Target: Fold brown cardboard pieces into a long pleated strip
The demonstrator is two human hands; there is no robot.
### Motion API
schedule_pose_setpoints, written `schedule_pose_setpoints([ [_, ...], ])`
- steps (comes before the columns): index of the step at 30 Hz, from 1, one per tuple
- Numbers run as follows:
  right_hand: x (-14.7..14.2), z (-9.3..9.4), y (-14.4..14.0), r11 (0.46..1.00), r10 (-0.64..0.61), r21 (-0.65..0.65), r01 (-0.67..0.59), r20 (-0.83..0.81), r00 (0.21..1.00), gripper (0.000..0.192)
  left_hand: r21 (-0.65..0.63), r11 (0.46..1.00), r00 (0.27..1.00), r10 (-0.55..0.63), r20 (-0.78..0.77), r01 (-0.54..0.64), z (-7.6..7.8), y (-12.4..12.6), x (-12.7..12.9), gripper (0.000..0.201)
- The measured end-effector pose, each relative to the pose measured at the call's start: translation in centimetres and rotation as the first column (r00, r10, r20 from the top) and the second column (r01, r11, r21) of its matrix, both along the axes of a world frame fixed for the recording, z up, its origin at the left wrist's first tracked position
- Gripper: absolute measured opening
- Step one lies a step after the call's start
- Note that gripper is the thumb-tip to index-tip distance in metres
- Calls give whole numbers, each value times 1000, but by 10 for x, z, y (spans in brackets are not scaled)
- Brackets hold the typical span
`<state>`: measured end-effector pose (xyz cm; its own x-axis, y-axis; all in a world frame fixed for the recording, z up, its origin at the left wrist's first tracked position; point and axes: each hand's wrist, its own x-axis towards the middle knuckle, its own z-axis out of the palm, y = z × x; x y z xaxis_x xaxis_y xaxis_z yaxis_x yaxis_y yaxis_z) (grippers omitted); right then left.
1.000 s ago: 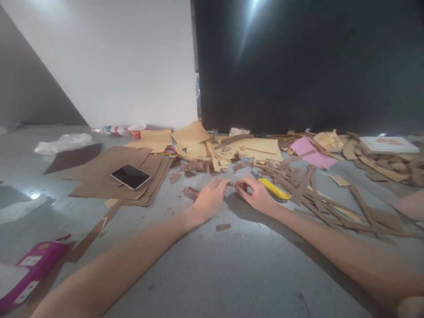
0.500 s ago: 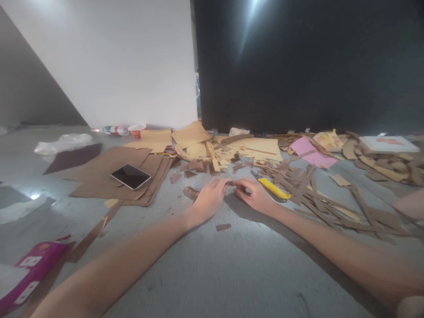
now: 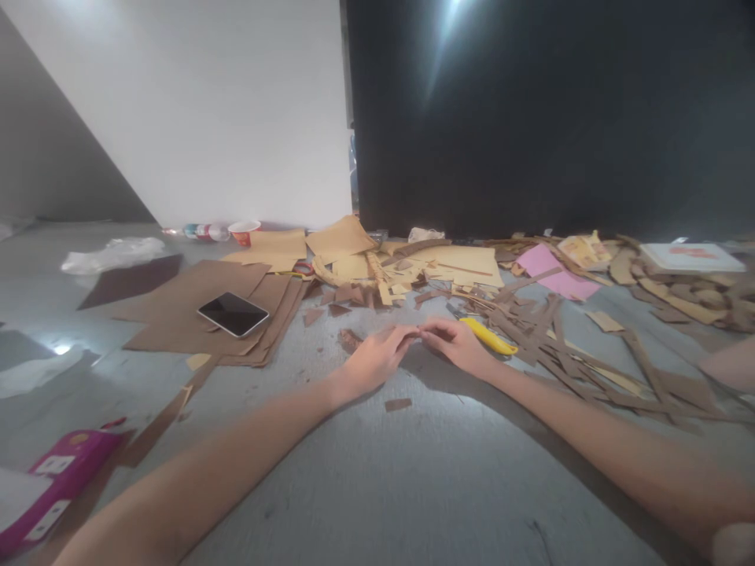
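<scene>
A second ago the left hand (image 3: 377, 358) and the right hand (image 3: 457, 346) lay a little apart on the floor, with a gap between their fingertips. Half a second ago the gap had narrowed. Now the fingertips of both hands meet above the floor, pinching together at one spot; whatever sits between them is too small to tell. The small brown cardboard scrap (image 3: 350, 339) left of the left hand lies more exposed than before.

Grey floor (image 3: 413, 487) — cardboard sheets (image 3: 194, 310), cardboard scraps (image 3: 548, 330), yellow knife (image 3: 488, 336), pink box (image 3: 56, 479)
</scene>
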<state>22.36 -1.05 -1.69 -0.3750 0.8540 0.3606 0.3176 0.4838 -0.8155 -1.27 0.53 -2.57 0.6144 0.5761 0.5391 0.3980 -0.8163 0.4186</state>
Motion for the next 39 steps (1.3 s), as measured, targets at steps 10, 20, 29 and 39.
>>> schedule_pose_setpoints([
  [10,1,-11,5,992,-121,17,123,-71,990,34,-3,1000,999,-21,-38,20,3,-1,0,27],
  [20,-3,-9,1,966,-166,203,161,7,986,28,-46,999,1000,21,-22,-22,2,-2,1,27],
  [29,-6,1,-4,977,-59,208,44,67,996,28,-24,1000,1000,5,8,-4,-5,2,0,25],
  [39,-8,-7,-8,904,-229,384,188,66,971,22,-60,997,999,47,14,-46,0,-1,1,25],
])
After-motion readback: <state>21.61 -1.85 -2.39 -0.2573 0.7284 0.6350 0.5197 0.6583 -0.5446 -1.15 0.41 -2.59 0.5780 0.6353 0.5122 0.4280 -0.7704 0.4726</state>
